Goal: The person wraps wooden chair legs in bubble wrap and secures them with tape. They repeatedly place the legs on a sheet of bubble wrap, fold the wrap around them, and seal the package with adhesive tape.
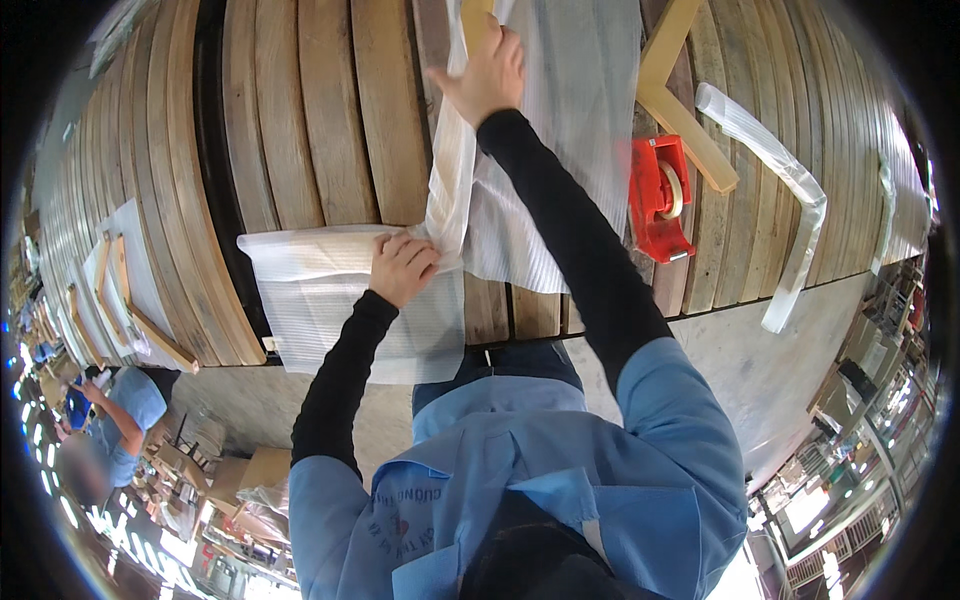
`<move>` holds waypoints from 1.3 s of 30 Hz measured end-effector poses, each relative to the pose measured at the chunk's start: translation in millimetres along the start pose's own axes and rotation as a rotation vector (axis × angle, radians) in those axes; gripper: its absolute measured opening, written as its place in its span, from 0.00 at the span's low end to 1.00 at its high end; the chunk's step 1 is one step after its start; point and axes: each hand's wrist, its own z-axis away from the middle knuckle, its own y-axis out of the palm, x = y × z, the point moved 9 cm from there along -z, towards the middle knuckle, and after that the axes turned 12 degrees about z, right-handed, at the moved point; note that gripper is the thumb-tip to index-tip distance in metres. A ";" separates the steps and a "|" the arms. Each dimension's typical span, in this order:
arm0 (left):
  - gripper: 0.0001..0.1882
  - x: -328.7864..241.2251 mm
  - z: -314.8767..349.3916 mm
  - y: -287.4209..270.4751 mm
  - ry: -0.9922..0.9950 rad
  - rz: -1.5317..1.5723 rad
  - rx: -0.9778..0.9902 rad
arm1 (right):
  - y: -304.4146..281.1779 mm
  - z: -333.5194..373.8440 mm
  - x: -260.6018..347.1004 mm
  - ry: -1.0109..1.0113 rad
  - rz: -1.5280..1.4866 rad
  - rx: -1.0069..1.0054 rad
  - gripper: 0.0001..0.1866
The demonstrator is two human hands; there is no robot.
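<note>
A translucent white foam sheet (555, 130) lies over the slatted table beneath my hands. Its folded strip runs away from me and turns left at a corner. Bare wood of a light wooden piece (477, 22) shows at the strip's far end. My left hand (403, 266) bends over the folded foam at the corner, fingers together and thumb hidden. Farther away, my right hand (488, 78) rests over the wooden piece and the foam edge. Its thumb is spread out to the left, and the fingers are slightly bent.
A red tape dispenser (660, 200) stands right of the foam, near an angled bare wooden piece (690, 125). Farther right, a foam-wrapped angled piece (800, 190) overhangs the table's near edge. More wooden pieces (150, 325) lie at far left, with another person (130, 400) beyond.
</note>
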 end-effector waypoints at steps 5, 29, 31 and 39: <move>0.14 -7.0 3.2 -3.7 -0.112 -0.014 -0.023 | 41.6 -18.5 -72.6 0.293 -0.181 -0.080 0.19; 0.14 -15.3 4.4 5.7 -0.356 0.027 0.020 | 17.2 108.6 -53.1 0.164 -0.048 0.916 0.23; 0.10 -11.9 1.7 7.1 -0.434 0.039 -0.003 | 11.8 126.1 -53.4 0.210 -0.065 0.886 0.22; 0.09 -30.9 2.1 4.1 -0.274 0.001 -0.122 | 6.2 164.2 -83.7 0.317 -0.384 0.644 0.12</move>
